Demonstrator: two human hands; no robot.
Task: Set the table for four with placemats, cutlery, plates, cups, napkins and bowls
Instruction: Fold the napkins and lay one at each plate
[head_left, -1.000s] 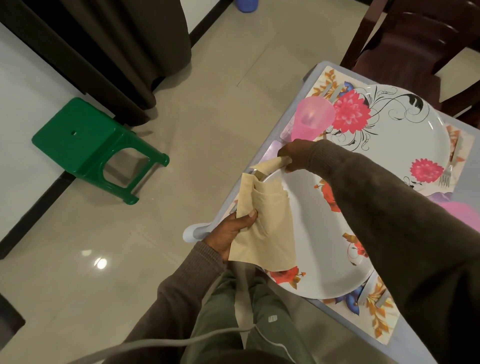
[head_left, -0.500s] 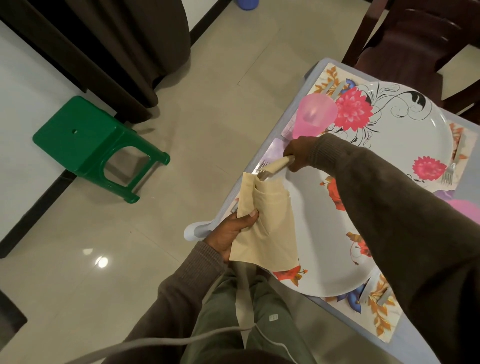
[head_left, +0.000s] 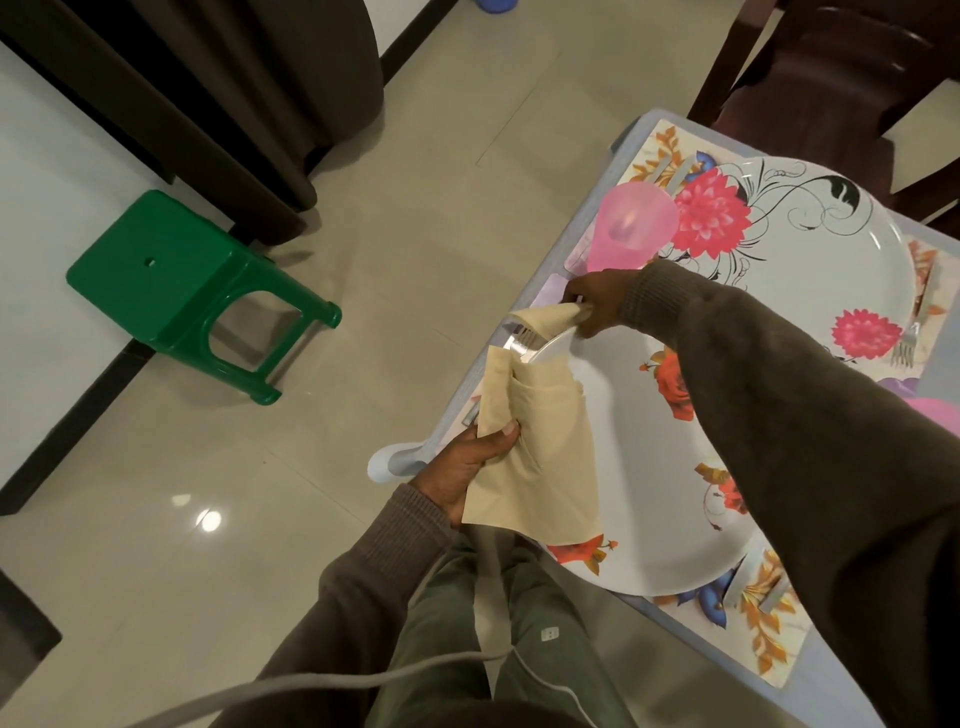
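Note:
A beige napkin (head_left: 540, 457) hangs over the near white floral plate (head_left: 639, 467). My left hand (head_left: 470, 465) grips its lower left edge. My right hand (head_left: 597, 299) pinches the napkin's rolled top corner near the plate's far rim. A fork (head_left: 514, 338) lies beside that rim, its tines showing just under the rolled corner. A pink cup (head_left: 631, 228) stands upside down behind my right hand. A second floral plate (head_left: 810, 244) sits further back on a floral placemat (head_left: 662, 150), with another fork (head_left: 914, 332) to its right.
The table edge (head_left: 587, 218) runs diagonally on the right. A green plastic stool (head_left: 192, 291) stands on the tiled floor at left, by a dark curtain (head_left: 249, 93). A dark wooden chair (head_left: 841, 67) is behind the table. A grey cable (head_left: 363, 680) crosses my lap.
My right hand has drawn the napkin's rolled corner slightly up and to the right, uncovering the fork's tines. My left hand keeps its grip in the same place.

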